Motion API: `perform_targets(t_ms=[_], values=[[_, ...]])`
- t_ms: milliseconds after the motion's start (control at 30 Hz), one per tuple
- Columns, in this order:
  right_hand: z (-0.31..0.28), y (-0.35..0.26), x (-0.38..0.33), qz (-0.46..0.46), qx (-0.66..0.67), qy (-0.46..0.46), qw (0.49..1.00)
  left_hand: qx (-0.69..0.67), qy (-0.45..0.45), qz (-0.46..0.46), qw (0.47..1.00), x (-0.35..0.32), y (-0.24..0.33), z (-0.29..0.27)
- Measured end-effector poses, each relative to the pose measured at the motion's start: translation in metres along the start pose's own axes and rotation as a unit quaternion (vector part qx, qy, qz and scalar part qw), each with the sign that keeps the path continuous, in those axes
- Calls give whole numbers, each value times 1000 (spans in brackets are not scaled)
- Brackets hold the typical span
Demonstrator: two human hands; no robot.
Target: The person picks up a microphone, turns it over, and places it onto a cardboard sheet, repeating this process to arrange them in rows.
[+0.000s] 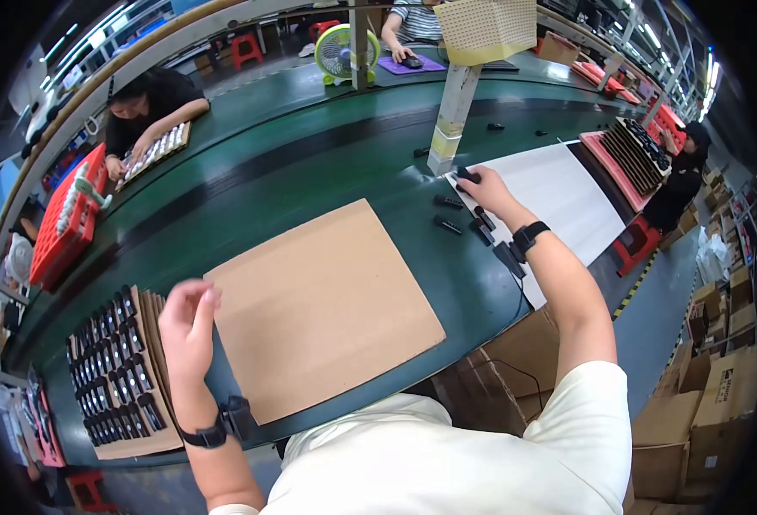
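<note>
My left hand [187, 330] hovers over the left edge of a bare brown cardboard sheet [331, 313], fingers loosely curled, thumb apart, nothing in them. My right hand [491, 193] reaches forward to the right, its fingers closed round a small black oblong piece [467, 178], partly hidden by them, beside a white sheet [541, 193]. Two similar black pieces [448, 224] lie on the green bench to its left. Close to my right wrist are more dark pieces [483, 225] and a cable. Beyond my left hand, a cardboard stack [151, 322] carries rows of black oblong pieces [108, 373].
A post [455, 116] rises from the green bench [310, 184] near my right hand. Red trays [69, 219] and a person [151, 116] are at far left. A green fan [346, 53] stands at the back. Loaded layered trays [627, 159] and another person [687, 176] are at right.
</note>
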State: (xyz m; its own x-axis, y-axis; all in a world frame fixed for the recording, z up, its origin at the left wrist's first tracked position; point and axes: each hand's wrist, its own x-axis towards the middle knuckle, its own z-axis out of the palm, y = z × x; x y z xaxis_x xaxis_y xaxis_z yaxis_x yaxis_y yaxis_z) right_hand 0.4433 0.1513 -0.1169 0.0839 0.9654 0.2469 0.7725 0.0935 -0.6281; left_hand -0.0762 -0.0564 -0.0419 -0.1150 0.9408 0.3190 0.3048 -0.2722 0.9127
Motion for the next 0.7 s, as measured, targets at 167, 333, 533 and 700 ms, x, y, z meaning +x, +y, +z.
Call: perform_targets(t_ms=[167, 333, 533, 700], values=[[17, 57, 7, -2, -75, 0, 997, 72, 86, -119, 986, -68, -67, -38], [22, 83, -4, 0, -77, 8, 997, 94, 109, -163, 976, -100, -90, -36], [23, 11, -38, -149, -98, 83, 981, 76, 100, -203, 971, -109, -103, -29], [51, -48, -102, -24, 149, -166, 975, 52, 91, -237, 966, -95, -97, -11]])
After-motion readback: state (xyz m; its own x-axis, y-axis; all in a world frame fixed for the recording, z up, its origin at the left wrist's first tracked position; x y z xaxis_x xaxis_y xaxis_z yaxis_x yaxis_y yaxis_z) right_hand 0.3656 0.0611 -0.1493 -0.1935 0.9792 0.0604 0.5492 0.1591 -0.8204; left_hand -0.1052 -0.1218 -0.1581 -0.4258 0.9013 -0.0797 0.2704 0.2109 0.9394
